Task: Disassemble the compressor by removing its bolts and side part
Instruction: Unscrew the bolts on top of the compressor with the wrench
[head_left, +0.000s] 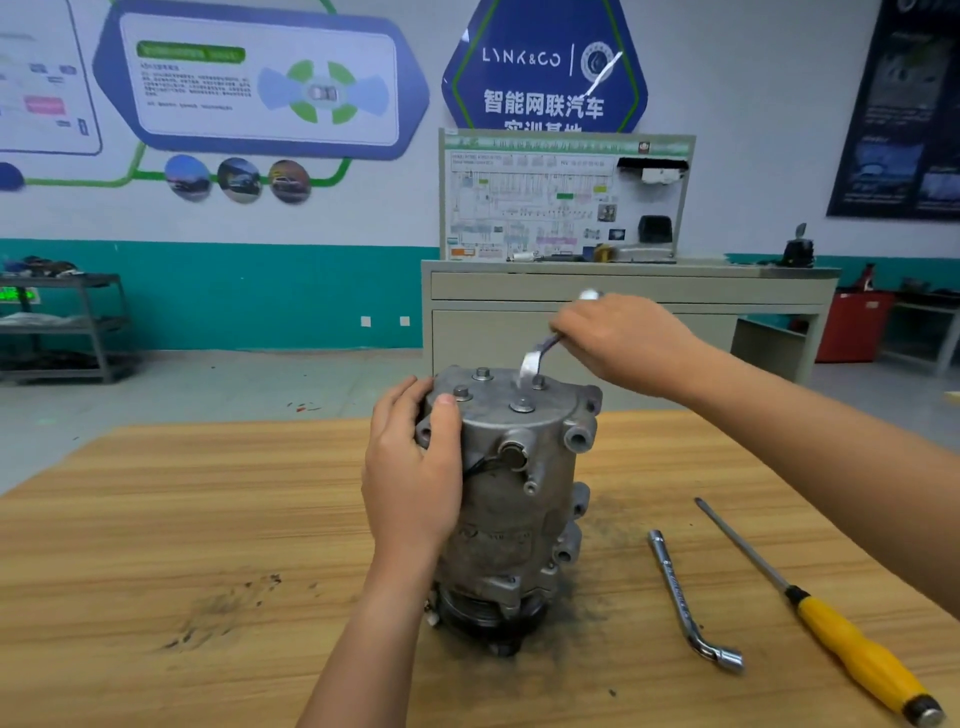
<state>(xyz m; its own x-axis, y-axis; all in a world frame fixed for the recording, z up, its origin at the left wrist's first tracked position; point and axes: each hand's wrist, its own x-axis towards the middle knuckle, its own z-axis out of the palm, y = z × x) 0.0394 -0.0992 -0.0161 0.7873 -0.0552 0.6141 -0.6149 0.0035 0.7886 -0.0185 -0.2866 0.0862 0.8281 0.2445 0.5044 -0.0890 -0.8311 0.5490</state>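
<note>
A grey metal compressor (519, 499) stands upright on the wooden table (208, 519), pulley end down. Its top cover carries several bolts (522, 404). My left hand (413, 478) grips the compressor's upper left side, thumb on the cover's rim. My right hand (618, 340) holds a shiny bent socket wrench (535, 364) above the cover. The wrench's lower end sits on the far right bolt (539, 383); its other end pokes out above my fist.
An L-shaped socket wrench (685, 608) lies on the table right of the compressor. Further right lies a long screwdriver with a yellow handle (852, 644). Dark grime marks the wood around the compressor. A grey training bench (623, 312) stands behind the table.
</note>
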